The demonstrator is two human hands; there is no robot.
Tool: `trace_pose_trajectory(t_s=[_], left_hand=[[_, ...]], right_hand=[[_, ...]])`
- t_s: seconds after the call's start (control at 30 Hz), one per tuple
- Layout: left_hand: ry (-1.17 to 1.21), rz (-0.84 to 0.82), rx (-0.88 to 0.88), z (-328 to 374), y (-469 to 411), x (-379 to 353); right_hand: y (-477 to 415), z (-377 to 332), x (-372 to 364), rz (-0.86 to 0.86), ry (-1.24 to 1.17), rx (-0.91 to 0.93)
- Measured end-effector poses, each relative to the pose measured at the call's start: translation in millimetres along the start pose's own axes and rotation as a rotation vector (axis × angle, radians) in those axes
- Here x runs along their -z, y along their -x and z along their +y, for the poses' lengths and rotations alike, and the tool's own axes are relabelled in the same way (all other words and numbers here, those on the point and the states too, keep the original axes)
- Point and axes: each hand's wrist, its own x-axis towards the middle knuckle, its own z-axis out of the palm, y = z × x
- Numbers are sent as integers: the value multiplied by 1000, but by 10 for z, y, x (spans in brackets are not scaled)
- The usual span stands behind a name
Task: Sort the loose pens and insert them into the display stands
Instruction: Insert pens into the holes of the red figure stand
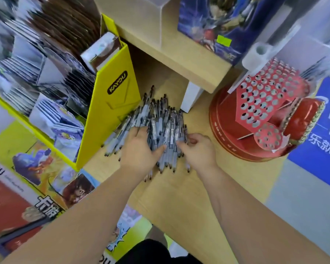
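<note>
A heap of clear-barrelled pens point(160, 119) with black tips lies on the wooden counter point(179, 197), between a yellow box and a red stand. My left hand point(139, 149) rests palm down on the left side of the heap, fingers spread over the pens. My right hand point(198, 147) is at the heap's right edge, its fingers curled round a few pens. The red display stand point(263, 100) with rows of round holes sits to the right on a round red base; its holes look empty.
A yellow cardboard display box point(111, 103) of card packs stands close on the left. A wooden shelf riser point(179, 60) with a white leg overhangs the back of the heap. A blue sign point(322, 134) lies at the right.
</note>
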Motion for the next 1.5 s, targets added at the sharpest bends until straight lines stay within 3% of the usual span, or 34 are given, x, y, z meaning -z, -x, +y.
trace_pose_trajectory(t_s=[0.2,0.7,1.5], left_hand=[[-20,16,-77,40,7,-32],[-5,-20,-33,186,-27,-11],[302,-123,10,316,103,34]], right_hand=[[-41,-61,-6,43,-14,-6],[-57,-119,-98,-21,-35,26],[265,-18,-121,-130,-260,31]])
